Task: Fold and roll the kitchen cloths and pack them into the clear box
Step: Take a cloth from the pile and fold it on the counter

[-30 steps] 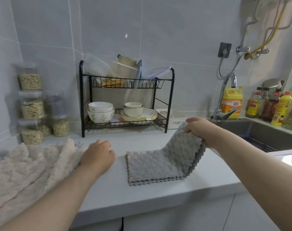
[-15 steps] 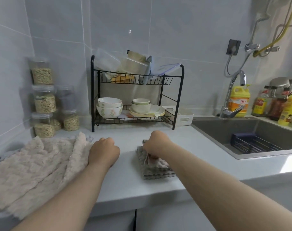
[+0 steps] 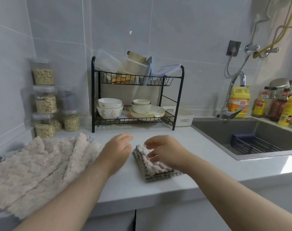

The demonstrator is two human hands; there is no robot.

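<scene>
Nearest to me, both bare forearms reach out over the white counter [image 3: 128, 185]. On its left end lies a loose heap of fluffy beige cloths [image 3: 42, 169], spread open and rumpled, with one edge hanging over the front.

The left hand [image 3: 118, 150] holds nothing. Its fingers are stretched forward and blurred, and it sits between the heap and the folded grey cloth [image 3: 151, 169], just beside that cloth's left edge. The grey cloth lies flat on the counter in several stacked layers, near the middle. The right hand [image 3: 165, 152] is on top of it with fingers loosely curled. Blur keeps me from telling whether they pinch the top layer or only rest on it.

Behind the hands stands a black wire dish rack [image 3: 178, 97] with two shelves. Bowls [image 3: 109, 108] and plates sit on the lower one. A clear box [image 3: 108, 63] lies tilted on the upper one among other containers. Left of the rack, clear jars [image 3: 44, 101] of grain are stacked against the tiled wall. A white basket [image 3: 183, 117] sits just right of the rack.

Further right is the dark sink [image 3: 225, 130], with a blue tray [image 3: 251, 144] inside it. The chrome tap [image 3: 233, 95] stands at the sink's back edge, with a yellow detergent bottle [image 3: 239, 102] behind it and sauce bottles [image 3: 278, 107] along the far right.
</scene>
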